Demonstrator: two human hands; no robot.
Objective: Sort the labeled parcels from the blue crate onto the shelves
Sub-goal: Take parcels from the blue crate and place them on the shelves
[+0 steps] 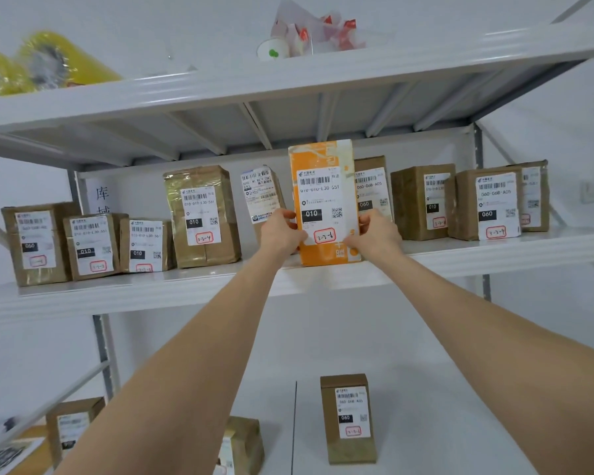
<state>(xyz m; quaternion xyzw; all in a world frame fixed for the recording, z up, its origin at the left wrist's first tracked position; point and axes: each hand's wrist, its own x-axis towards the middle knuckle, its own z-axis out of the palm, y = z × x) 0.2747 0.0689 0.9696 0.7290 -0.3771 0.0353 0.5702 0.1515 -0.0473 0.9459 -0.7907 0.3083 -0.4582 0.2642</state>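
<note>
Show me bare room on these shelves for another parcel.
Lower shelf: wide bare patches either side of the lone brown parcel. Top shelf: gap between yellow tape rolls and paper cup. Middle shelf is crowded around the orange parcel.

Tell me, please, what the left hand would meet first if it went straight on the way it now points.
Probably the white-labelled brown parcel standing right behind the left hand, which grips the orange parcel by its left edge; depth is unclear.
</note>
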